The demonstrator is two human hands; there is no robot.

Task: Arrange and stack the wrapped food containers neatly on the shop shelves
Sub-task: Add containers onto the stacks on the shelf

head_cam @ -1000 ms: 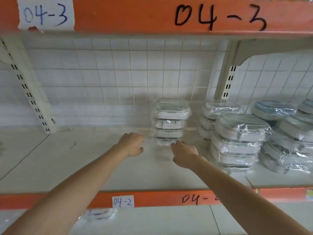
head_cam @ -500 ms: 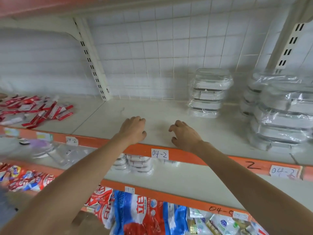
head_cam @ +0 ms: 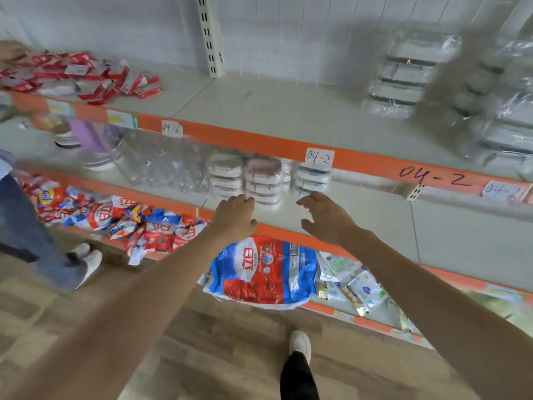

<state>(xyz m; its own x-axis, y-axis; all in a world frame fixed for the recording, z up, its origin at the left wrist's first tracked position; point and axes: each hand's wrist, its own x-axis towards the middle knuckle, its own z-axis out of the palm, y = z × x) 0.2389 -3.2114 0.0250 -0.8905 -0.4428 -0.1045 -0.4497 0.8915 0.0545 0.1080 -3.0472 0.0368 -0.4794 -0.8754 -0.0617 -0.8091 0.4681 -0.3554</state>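
On the far left of the upper shelf (head_cam: 288, 111), a loose heap of red-and-white packets (head_cam: 83, 75). Below it, on the middle shelf (head_cam: 375, 223), blurred items in clear wrap, one of them purple (head_cam: 89, 137). A second person's jeans leg (head_cam: 26, 226) and white shoes (head_cam: 86, 258) stand on the wood floor (head_cam: 202, 342) at left. On the bottom shelf, small red/blue sachets (head_cam: 115, 217), then a big red-blue-white bag (head_cam: 265, 272) hanging over the edge, and pale packets (head_cam: 354, 287) to its right.

Centre of the middle shelf, under the orange rail with the "04-2" tag (head_cam: 319, 158): three short stacks of wrapped food containers (head_cam: 263, 180) side by side, pushed back from the front edge.

Left hand (head_cam: 235, 216): fingers loosely curled, empty, fingertips just in front of the left and middle stacks; can't tell whether they touch. Right hand (head_cam: 326, 217): fingers spread and relaxed, empty, fingertips just short of the right-hand stack (head_cam: 313, 180), thumb pointing left. The two hands are apart, with bare shelf between them.

Upper shelf, right: a taller stack of wrapped containers (head_cam: 409, 70) against the back wall, plus more wrapped stacks (head_cam: 501, 131) at the far right, motion-blurred. Bottom centre: the wearer's dark trouser leg and white shoe (head_cam: 300, 345).
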